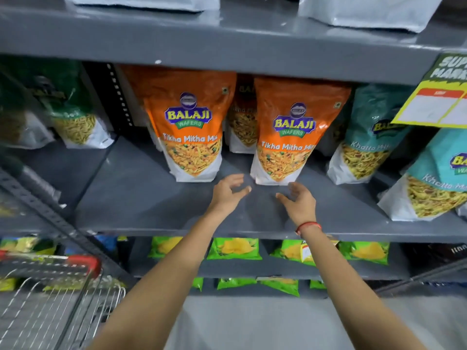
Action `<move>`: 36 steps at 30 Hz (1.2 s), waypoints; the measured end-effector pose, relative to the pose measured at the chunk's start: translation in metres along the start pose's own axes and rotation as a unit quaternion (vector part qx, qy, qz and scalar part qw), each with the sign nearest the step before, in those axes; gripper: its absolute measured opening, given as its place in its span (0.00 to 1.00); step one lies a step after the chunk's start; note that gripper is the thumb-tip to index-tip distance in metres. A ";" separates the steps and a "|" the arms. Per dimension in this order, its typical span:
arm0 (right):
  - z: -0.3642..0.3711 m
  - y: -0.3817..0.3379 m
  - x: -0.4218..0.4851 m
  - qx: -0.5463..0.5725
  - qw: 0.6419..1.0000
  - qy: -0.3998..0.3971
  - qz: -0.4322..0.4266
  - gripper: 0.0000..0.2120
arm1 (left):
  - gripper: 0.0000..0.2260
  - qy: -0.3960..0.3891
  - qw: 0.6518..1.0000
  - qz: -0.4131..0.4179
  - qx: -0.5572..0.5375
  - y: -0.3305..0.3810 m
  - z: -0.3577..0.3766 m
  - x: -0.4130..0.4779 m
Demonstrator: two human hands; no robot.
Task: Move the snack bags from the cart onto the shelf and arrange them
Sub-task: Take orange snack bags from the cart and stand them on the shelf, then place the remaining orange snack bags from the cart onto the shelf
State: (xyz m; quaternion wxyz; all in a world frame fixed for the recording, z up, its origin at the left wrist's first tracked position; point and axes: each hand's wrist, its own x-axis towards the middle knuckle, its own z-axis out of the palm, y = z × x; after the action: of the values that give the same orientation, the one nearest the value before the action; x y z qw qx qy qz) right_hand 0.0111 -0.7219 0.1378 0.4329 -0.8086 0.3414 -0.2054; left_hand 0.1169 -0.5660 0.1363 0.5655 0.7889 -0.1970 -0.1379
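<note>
Hands, left hand (228, 192) and right hand (298, 198), hover open-palmed before orange bag (288, 137).

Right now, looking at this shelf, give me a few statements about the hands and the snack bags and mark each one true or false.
1. Both hands, left hand and right hand, are empty and open. True.
2. Two orange Tikha Mitha Mix snack bags stand upright at the front of the grey metal shelf. True.
3. The right hand has a grip on a teal bag. False: the teal Khatta Mitha bags stand apart to the right, untouched.
4. The wire shopping cart with red handle is at the lower right. False: it is at the lower left.
5. Green snack packets lie on the shelf below. True.
</note>
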 end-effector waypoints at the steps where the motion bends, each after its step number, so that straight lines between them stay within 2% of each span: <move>1: 0.010 -0.008 -0.017 -0.013 1.000 -0.008 -0.020 0.19 | 0.17 0.009 1.000 -0.002 -0.016 -0.006 -0.014 -0.013; 4: 0.040 -0.041 -0.063 -0.017 0.997 -0.040 -0.070 0.13 | 0.12 0.049 0.997 -0.004 -0.053 -0.022 -0.062 -0.049; 9: 0.122 -0.098 -0.144 -0.018 0.971 -0.168 -0.166 0.11 | 0.10 0.121 0.990 -0.030 -0.064 -0.072 -0.172 -0.127; 14: 0.212 -0.139 -0.236 -0.037 0.904 -0.345 -0.252 0.11 | 0.09 0.230 0.964 -0.125 -0.050 -0.142 -0.291 -0.232; 17: 0.268 -0.158 -0.296 -0.068 0.847 -0.435 -0.298 0.12 | 0.11 0.303 0.928 -0.217 0.004 -0.193 -0.349 -0.313; 19: 0.288 -0.162 -0.318 -0.088 0.820 -0.478 -0.301 0.12 | 0.11 0.309 0.910 -0.274 0.044 -0.221 -0.365 -0.351; 23: 0.343 -0.166 -0.383 -0.174 0.722 -0.596 -0.305 0.14 | 0.13 0.334 0.846 -0.401 0.110 -0.275 -0.384 -0.451; 25: 0.361 -0.159 -0.414 -0.238 0.656 -0.642 -0.317 0.15 | 0.15 0.331 0.822 -0.448 0.116 -0.300 -0.379 -0.489; 27: 0.375 -0.147 -0.445 -0.307 0.571 -0.686 -0.330 0.18 | 0.16 0.312 0.797 -0.509 0.091 -0.323 -0.369 -0.518; 30: 0.392 -0.127 -0.473 -0.391 0.456 -0.725 -0.338 0.19 | 0.19 0.234 0.792 -0.560 0.061 -0.349 -0.346 -0.533; 32: 0.407 -0.121 -0.481 -0.429 0.423 -0.722 -0.340 0.08 | 0.20 0.207 0.811 -0.544 0.065 -0.360 -0.333 -0.530; 33: 0.412 -0.124 -0.482 -0.435 0.423 -0.715 -0.347 0.03 | 0.21 0.203 0.823 -0.526 0.072 -0.364 -0.328 -0.524; 34: 0.422 -0.124 -0.479 -0.450 0.425 -0.701 -0.355 0.02 | 0.22 0.197 0.834 -0.509 0.079 -0.370 -0.321 -0.520; 36: 0.439 -0.124 -0.472 -0.478 0.397 -0.678 -0.392 0.11 | 0.24 0.198 0.844 -0.487 0.105 -0.384 -0.309 -0.510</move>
State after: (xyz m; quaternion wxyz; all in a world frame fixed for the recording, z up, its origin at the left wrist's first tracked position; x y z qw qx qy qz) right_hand 0.0113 -0.0834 -0.0126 -0.0634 -0.8014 -0.3766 0.4604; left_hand -0.1386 0.0390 -0.1302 0.3660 0.8486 0.3156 -0.2153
